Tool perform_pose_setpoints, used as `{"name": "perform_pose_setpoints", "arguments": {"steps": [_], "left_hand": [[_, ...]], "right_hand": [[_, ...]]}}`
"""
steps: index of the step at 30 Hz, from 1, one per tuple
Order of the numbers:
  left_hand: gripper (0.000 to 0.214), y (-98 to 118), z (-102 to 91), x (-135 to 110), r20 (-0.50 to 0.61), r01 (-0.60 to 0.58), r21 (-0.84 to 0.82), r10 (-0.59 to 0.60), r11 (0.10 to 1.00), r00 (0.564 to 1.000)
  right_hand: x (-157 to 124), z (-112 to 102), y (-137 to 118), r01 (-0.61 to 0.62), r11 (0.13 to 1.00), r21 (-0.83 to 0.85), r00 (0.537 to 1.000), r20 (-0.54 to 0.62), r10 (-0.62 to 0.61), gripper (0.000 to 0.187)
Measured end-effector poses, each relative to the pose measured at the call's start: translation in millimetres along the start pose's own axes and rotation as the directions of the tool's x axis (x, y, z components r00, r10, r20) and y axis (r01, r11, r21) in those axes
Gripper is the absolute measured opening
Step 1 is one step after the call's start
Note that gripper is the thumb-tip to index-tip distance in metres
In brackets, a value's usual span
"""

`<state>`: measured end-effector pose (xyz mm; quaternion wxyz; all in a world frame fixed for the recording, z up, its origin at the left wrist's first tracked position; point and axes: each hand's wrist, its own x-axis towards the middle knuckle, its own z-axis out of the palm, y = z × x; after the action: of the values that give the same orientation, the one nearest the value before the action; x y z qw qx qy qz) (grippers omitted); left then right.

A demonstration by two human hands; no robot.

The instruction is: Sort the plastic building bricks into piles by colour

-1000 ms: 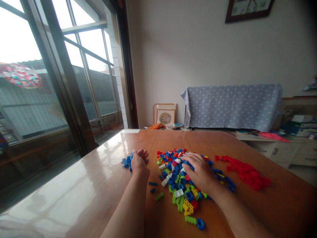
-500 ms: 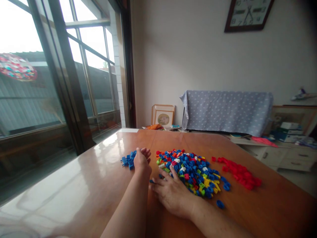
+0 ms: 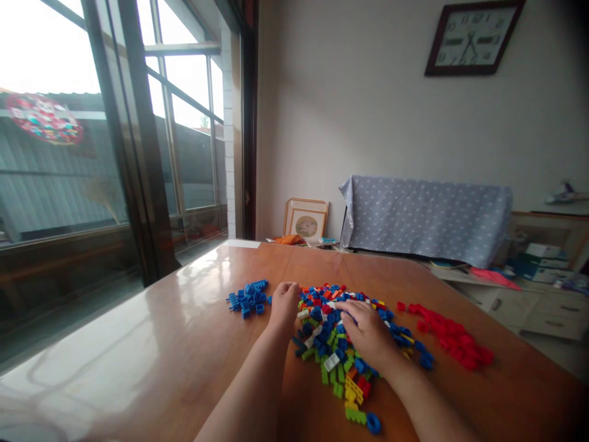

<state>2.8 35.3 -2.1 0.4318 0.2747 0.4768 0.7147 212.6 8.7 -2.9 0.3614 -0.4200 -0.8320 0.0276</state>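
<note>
My left hand (image 3: pixel 284 305) is at the left edge of a mixed pile of toy building bricks (image 3: pixel 334 341), its fingers curled closed; whatever they may hold is hidden. Over the upper middle of that pile lies my right hand (image 3: pixel 365 325), fingers stretched out and touching the bricks. The pile mixes blue, green, yellow, white, red and orange pieces. Just left of my left hand sits a small group of blue bricks (image 3: pixel 248 299). Red bricks (image 3: pixel 453 334) form a separate heap to the right.
All of this rests on a glossy brown wooden table (image 3: pixel 151 356). A blue ring-shaped piece (image 3: pixel 373 423) lies near the front. Behind the table are a picture frame (image 3: pixel 307 224), a cloth-covered object (image 3: pixel 427 218) and a white cabinet (image 3: pixel 547 313). Glass doors stand left.
My left hand has moved right, away from the blue group, and its fingers have closed. My right hand has shifted right and onto the pile. Bricks now spread farther toward me.
</note>
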Motion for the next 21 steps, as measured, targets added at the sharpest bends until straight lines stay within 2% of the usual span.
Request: {"name": "perform_pose_setpoints", "arguments": {"steps": [2, 4, 6, 8, 10, 12, 14, 17, 21], "left_hand": [[0.01, -7.4, 7.0, -6.8, 0.09, -0.016, 0.04, 0.012, 0.999, 0.996], [0.019, -14.9, 11.5, -14.1, 0.222, -0.045, 0.078, 0.027, 0.996, 0.975], [0.027, -20.4, 12.6, -21.4, 0.365, -0.102, 0.097, 0.06, 0.99, 0.929], [0.031, -22.4, 11.2, -27.7, 0.481, -0.223, 0.154, 0.124, 0.963, 0.868], [0.029, -21.2, 9.5, -32.1, 0.57, -0.406, 0.281, 0.189, 0.869, 0.799], [0.025, -18.7, 8.9, -34.3, 0.648, -0.573, 0.424, 0.207, 0.701, 0.733], [0.022, -17.1, 9.2, -34.4, 0.695, -0.664, 0.52, 0.185, 0.537, 0.694], [0.022, -18.5, 10.1, -32.0, 0.71, -0.71, 0.578, 0.181, 0.403, 0.681], [0.023, -22.2, 10.4, -29.6, 0.708, -0.728, 0.584, 0.214, 0.359, 0.673]], "right_hand": [[-0.4, -2.7, 23.8, -0.068, 0.998, -0.016, 0.998, -0.002, 0.068, 0.035], [-3.1, -3.1, 41.1, -0.102, 0.994, -0.044, 0.993, 0.047, 0.104, 0.04], [-5.9, -2.5, 51.0, -0.116, 0.991, -0.069, 0.987, 0.103, 0.122, 0.044], [-7.2, -3.1, 55.2, -0.128, 0.989, -0.078, 0.982, 0.133, 0.137, 0.045], [-6.7, -5.7, 56.3, -0.141, 0.988, -0.071, 0.978, 0.142, 0.149, 0.041], [-4.9, -9.7, 56.7, -0.155, 0.986, -0.054, 0.976, 0.148, 0.162, 0.037], [-2.9, -13.9, 57.8, -0.176, 0.984, -0.035, 0.97, 0.161, 0.18, 0.035], [-0.6, -18.6, 61.6, -0.218, 0.976, -0.008, 0.966, 0.143, 0.217, 0.039], [0.0, -25.0, 69.3, -0.299, 0.954, 0.033, 0.953, 0.068, 0.296, 0.038]]}}
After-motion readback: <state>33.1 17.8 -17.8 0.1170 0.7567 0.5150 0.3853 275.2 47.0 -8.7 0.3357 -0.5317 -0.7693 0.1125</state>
